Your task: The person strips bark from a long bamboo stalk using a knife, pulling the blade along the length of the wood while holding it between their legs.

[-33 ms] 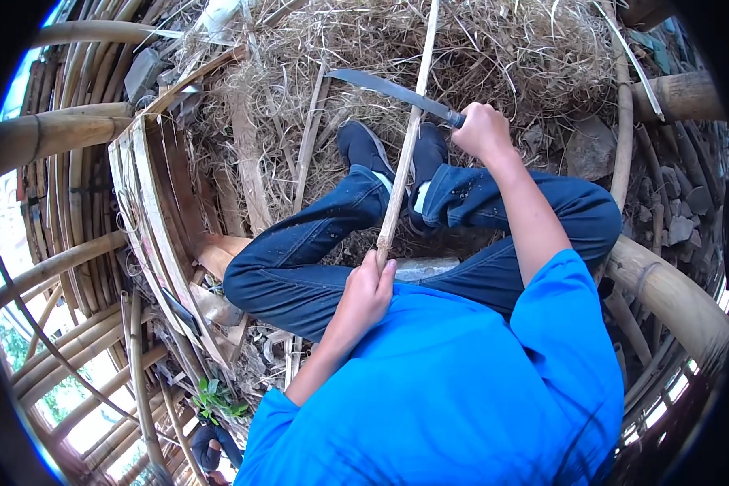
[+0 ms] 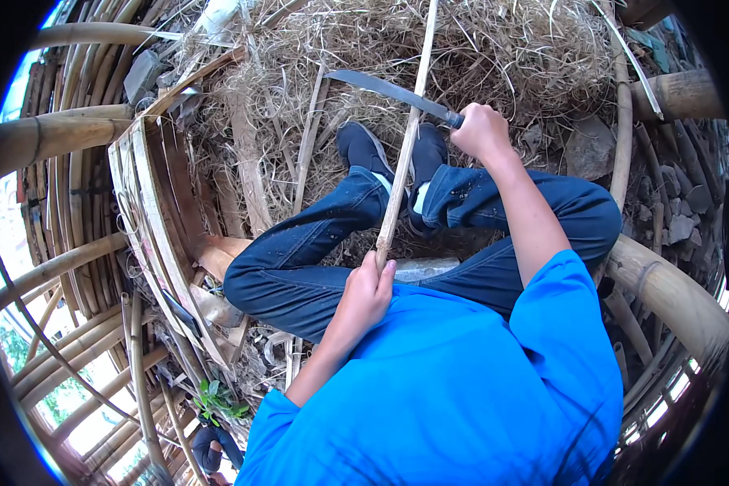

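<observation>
Your left hand [image 2: 368,292] held a long wooden stick [image 2: 401,176] that ran from the middle of the frame to its top edge. Your right hand [image 2: 482,130], right of the upper middle, held a big knife [image 2: 385,87] across it.

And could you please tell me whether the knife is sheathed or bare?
The knife is bare: its curved blade shows uncovered, crossing the pale strip, handle in the right hand.
</observation>
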The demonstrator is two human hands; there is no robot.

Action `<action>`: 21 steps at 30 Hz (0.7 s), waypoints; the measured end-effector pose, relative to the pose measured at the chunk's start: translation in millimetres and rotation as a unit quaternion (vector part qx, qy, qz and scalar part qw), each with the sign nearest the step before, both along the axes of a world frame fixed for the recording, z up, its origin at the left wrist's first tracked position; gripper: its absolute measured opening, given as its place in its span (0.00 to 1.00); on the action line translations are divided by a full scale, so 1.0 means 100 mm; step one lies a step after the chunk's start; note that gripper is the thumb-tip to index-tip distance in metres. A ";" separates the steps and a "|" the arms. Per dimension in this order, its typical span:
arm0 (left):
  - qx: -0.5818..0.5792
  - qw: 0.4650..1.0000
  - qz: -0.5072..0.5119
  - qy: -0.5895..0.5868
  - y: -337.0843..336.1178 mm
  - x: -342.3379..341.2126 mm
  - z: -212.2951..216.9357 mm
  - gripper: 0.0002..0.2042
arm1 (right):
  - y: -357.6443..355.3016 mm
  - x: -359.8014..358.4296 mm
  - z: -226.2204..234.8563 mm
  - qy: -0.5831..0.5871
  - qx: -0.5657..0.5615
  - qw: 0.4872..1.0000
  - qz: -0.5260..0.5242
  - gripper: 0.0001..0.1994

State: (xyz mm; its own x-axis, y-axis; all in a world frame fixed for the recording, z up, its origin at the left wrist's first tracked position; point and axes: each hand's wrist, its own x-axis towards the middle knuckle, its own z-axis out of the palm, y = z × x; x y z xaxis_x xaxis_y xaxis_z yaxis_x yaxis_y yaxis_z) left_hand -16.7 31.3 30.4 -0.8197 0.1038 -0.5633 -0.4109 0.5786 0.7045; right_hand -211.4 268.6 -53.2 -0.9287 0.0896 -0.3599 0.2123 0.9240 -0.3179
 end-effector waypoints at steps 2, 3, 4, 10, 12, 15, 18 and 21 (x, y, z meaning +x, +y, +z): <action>0.000 1.000 0.003 0.007 0.00 0.00 0.01 0.12 | 0.01 -0.01 0.02 0.005 0.000 1.000 0.007 0.11; 0.003 1.000 0.005 -0.008 0.01 -0.03 0.05 0.12 | 0.00 -0.02 0.01 0.007 -0.005 1.000 -0.003 0.11; 0.005 1.000 0.007 -0.023 0.01 -0.04 0.07 0.12 | -0.01 -0.03 0.00 0.010 -0.011 1.000 -0.012 0.11; 0.021 0.999 0.007 -0.044 -0.07 0.29 0.08 0.12 | 0.39 -0.49 -0.02 -0.023 0.029 0.988 -0.153 0.17; 0.026 0.998 0.010 -0.057 -0.10 0.28 0.12 0.12 | 0.54 -0.64 0.02 -0.035 0.045 0.993 -0.105 0.18; 0.040 0.998 0.008 -0.057 -0.11 0.27 0.08 0.12 | 0.56 -0.66 0.01 -0.023 0.050 0.992 -0.112 0.18; 0.060 0.997 0.015 -0.052 -0.11 0.22 0.08 0.12 | 0.52 -0.54 -0.04 -0.010 0.022 0.990 -0.140 0.18; 0.072 0.994 0.043 -0.069 -0.15 0.22 0.06 0.11 | 0.34 -0.24 -0.13 -0.014 -0.062 0.988 -0.141 0.17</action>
